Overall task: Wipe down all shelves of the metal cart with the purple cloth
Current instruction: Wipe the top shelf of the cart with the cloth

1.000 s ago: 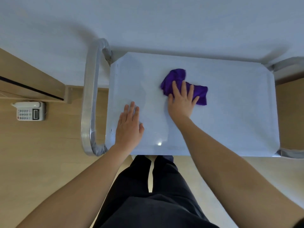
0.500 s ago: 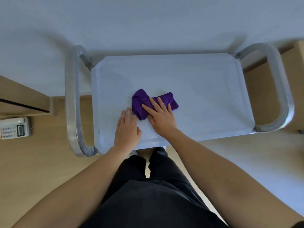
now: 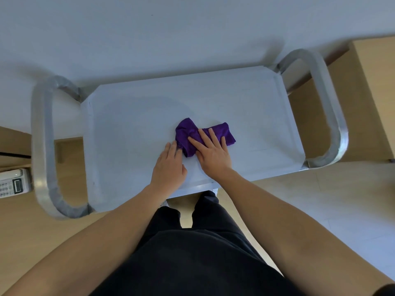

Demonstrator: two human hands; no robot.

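On the top shelf (image 3: pixel 132 133) of the metal cart (image 3: pixel 333 116), the purple cloth (image 3: pixel 188 133) lies bunched near the middle, pressed flat under the right hand (image 3: pixel 213 152), whose fingers (image 3: pixel 213 137) are spread, not clenched. The left hand (image 3: pixel 168 167) rests open just beside it, fingertips touching the cloth's edge. A bunched cloth may skip patches, and leaning hard could roll the cart away.

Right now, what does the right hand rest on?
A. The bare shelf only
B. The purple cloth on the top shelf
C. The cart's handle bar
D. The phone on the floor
B: the right hand lies flat with fingers spread over the purple cloth on the cart's top shelf.
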